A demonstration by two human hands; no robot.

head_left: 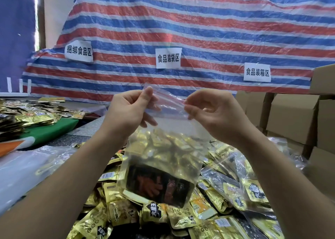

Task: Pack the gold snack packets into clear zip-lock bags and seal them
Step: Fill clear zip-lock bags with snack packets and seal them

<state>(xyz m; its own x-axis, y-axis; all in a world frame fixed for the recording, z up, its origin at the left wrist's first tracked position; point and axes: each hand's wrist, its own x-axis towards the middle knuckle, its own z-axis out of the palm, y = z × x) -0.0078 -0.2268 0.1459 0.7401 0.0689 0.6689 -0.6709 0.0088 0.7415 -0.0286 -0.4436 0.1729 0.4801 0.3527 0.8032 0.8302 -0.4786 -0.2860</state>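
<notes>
- The clear zip-lock bag [161, 159], loaded with gold packets, hangs in mid-air above the heap of loose gold snack packets [181, 217], likely so its weight pulls the mouth straight for sealing.
- The left hand [126, 111] pinches one end of the red zip strip [172, 102]; the right hand [213, 111] pinches the other.
- Cardboard boxes [293, 115] stand at right, a striped tarpaulin [199, 30] behind; nothing blocks the bag.

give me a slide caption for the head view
Both hands, left and right, pinch the top of a filled zip-lock bag above loose gold packets.
</notes>
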